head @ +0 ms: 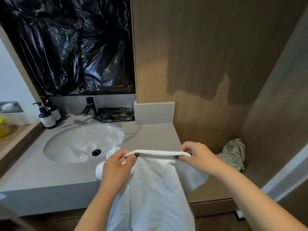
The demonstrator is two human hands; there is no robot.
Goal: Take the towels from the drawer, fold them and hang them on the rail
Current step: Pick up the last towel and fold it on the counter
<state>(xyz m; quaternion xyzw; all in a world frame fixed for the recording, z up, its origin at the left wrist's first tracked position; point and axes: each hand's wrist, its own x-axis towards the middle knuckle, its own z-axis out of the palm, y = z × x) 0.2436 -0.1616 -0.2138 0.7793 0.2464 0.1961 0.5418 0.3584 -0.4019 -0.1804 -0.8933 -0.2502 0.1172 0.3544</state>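
Far left: two pump bottles [47, 118] by the wall, then the sink [70, 144] and tap [90, 106] set in the counter [41, 172]. My left hand [116, 165] pinches the left top corner of the towel [156, 184], thumb and curled fingers [129, 158] closed on the hem. My right hand [198, 155] does the same on the right corner, fingers curled tight on the cloth. Both hands sit at the same height, so the top edge runs taut and level left-to-right between them, just in front of the counter's near right corner. The rest hangs straight down from that edge, between my forearms, long axis vertical, bottom out of frame. More white cloth shows behind each hand, could be a second towel on the counter or a loose fold, can't tell. Further right, a grey cloth bag [233, 154] sits on the lower wooden shelf [211, 194] against the wall. No rail or drawer in view. My read: mid-fold, one towel in hand. Next fold likely brings one corner across to the other, either hand equally placed; the hanging length needs room or it will drag on the counter edge.
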